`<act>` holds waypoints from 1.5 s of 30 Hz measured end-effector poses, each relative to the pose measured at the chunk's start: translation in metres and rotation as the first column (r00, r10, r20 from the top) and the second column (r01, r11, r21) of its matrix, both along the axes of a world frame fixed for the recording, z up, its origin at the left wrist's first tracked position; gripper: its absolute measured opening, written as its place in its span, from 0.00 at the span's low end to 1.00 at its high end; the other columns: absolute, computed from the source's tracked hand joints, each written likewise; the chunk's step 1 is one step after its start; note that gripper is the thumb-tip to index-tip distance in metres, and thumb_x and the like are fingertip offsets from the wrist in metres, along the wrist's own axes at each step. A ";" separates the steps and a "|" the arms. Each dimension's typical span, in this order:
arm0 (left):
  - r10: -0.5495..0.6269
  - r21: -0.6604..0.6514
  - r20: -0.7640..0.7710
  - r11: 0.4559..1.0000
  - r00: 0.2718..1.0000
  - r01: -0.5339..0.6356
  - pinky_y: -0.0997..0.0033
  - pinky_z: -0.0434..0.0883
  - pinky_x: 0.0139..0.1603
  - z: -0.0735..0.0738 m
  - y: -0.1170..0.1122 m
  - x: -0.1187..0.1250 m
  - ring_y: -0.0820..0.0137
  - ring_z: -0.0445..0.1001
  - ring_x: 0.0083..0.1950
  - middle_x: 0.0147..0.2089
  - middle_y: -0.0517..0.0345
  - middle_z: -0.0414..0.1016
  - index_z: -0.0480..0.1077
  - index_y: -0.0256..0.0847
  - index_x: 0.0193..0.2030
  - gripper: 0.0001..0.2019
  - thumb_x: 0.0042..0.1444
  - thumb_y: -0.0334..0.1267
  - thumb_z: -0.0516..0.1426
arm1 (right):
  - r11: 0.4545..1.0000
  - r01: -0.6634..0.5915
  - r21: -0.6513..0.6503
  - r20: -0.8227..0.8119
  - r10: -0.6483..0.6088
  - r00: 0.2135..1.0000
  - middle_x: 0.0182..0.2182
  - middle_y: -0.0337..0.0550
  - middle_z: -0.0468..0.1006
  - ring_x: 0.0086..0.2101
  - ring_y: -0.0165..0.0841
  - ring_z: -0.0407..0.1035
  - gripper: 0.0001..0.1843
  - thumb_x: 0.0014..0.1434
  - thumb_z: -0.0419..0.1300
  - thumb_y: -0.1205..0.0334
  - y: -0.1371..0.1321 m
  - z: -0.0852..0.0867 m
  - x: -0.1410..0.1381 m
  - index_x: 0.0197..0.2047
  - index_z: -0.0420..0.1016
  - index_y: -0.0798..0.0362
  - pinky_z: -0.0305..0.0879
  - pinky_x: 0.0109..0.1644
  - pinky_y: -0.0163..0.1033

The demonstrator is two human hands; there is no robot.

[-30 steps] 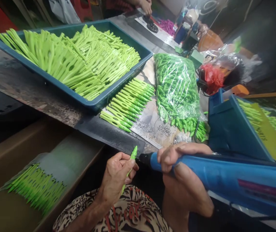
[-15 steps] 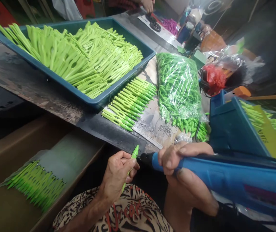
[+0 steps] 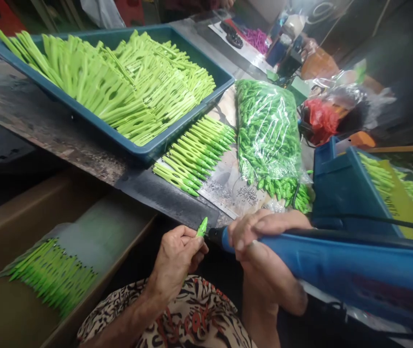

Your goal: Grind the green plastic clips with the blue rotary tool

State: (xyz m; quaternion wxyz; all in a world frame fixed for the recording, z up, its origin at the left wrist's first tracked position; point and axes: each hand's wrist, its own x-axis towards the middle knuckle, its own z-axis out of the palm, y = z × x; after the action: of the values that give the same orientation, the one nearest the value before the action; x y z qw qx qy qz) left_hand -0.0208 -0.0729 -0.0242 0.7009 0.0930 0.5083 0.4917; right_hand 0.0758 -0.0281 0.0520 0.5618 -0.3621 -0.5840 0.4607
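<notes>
Carton (image 3: 18,309): sat low at the far left and held one clear sack of green sticks (image 3: 50,280), too many to count.
Tray (image 3: 148,153): one, teal, on the bench, heaped with pale green strips.
Row (image 3: 195,154): more than a dozen green pieces lay side by side, just right of the tray.
Left hand (image 3: 175,258): was closed in a pinch on one green piece (image 3: 202,227), below the bench edge.
Piece axis: rose up and rightward out of the fist, pointed end toward the tool.
Tool (image 3: 336,270): one blue driver lay nearly level. Its dark nose (image 3: 214,235) was at the piece's upper end; contact was unclear.
Right hand (image 3: 260,237): was wrapped around the tool's front, just right of the piece.
Bag (image 3: 267,135): one, full of small green parts.
Bin (image 3: 340,193): one, blue, at the far right.
</notes>
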 end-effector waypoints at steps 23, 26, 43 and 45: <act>-0.050 0.098 -0.084 0.993 0.995 0.059 0.82 0.49 0.17 -0.005 -0.008 -0.004 0.81 0.57 0.21 0.25 0.59 0.69 0.62 0.36 0.30 0.07 0.51 0.37 0.56 | 0.990 0.112 0.080 -0.134 -0.101 0.986 0.19 0.34 0.65 0.18 0.27 0.57 0.09 0.44 0.56 0.67 -0.004 0.006 0.005 0.32 0.67 0.50 0.56 0.24 0.38; -0.056 0.116 -0.122 0.991 0.991 0.070 0.81 0.48 0.17 -0.004 -0.011 -0.006 0.81 0.56 0.20 0.26 0.59 0.70 0.62 0.37 0.33 0.07 0.53 0.38 0.55 | 0.988 0.136 0.067 -0.167 -0.123 0.978 0.20 0.34 0.64 0.18 0.26 0.57 0.09 0.44 0.55 0.67 -0.003 0.008 0.005 0.33 0.67 0.50 0.56 0.24 0.38; 0.091 0.319 -0.779 0.910 0.620 0.267 0.76 0.68 0.34 -0.002 -0.015 -0.006 0.71 0.75 0.33 0.31 0.60 0.75 0.63 0.43 0.38 0.04 0.57 0.36 0.52 | 0.995 0.026 0.098 -0.269 0.001 0.963 0.24 0.37 0.68 0.22 0.27 0.62 0.12 0.47 0.54 0.69 -0.008 0.001 0.021 0.38 0.65 0.54 0.60 0.31 0.39; 0.130 0.343 -0.823 0.890 0.553 0.301 0.76 0.68 0.33 -0.003 -0.015 -0.005 0.71 0.76 0.33 0.33 0.59 0.76 0.63 0.43 0.40 0.04 0.57 0.35 0.51 | 0.994 0.019 0.106 -0.271 0.010 0.963 0.24 0.37 0.68 0.22 0.26 0.62 0.12 0.47 0.53 0.70 -0.009 0.002 0.022 0.38 0.65 0.54 0.59 0.31 0.39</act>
State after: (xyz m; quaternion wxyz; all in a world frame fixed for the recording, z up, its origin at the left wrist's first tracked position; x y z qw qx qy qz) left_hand -0.0256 -0.0876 -0.0275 0.3610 0.4966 0.6443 0.4560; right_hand 0.0975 -0.0368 0.0537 0.6561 -0.2664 -0.5247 0.4725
